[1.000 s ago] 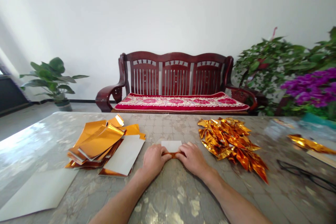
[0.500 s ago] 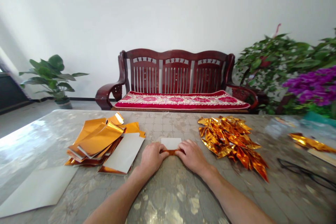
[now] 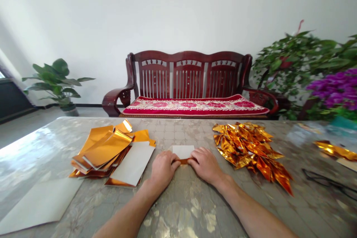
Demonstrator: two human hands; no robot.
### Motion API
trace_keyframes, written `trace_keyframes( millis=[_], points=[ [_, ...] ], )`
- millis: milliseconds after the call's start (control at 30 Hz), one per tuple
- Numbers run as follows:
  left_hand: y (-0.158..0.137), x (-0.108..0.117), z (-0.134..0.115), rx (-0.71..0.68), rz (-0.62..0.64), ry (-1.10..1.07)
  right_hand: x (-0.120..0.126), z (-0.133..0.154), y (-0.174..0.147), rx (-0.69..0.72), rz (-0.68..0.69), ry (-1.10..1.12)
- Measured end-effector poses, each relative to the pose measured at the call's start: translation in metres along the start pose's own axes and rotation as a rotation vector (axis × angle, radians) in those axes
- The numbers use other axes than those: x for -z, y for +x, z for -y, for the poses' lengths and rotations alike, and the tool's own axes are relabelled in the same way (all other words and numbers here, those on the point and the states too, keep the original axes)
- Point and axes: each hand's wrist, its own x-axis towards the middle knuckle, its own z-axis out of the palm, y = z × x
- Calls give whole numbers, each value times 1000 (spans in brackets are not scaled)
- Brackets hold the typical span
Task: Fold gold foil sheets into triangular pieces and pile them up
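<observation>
The left grip (image 3: 164, 166) and right grip (image 3: 205, 164) still pinch the orange fold (image 3: 184, 161) of the sheet (image 3: 183, 151), which lies on the counter (image 3: 174, 199) between stack (image 3: 107, 150) and heap (image 3: 248, 147), its shape visibly unchanged, so work remains at this fold.

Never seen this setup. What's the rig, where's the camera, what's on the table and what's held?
No machine here: the grip is a person's own bare left hand and right hand. The view comes from a camera worn on the head, looking forward and down.

On the patterned table, left to right: a pale sheet, a pile of flat orange-gold sheets with some white sides showing, a heap of creased, pointed shiny pieces, and black-framed glasses.

Between the two piles, both hands hold a small white-and-orange piece, one at each end of its orange near edge.
</observation>
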Motion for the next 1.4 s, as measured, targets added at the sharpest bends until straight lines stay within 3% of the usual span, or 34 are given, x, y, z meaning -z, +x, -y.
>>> trace_keyframes(
  millis=[733, 1400],
  points=[
    [-2, 3, -1, -62, -44, 33, -1, -1, -2, 70, -43, -51],
    [-1, 1, 1, -33, -56, -3, -1, -1, -3, 88, -54, -53]
  ],
)
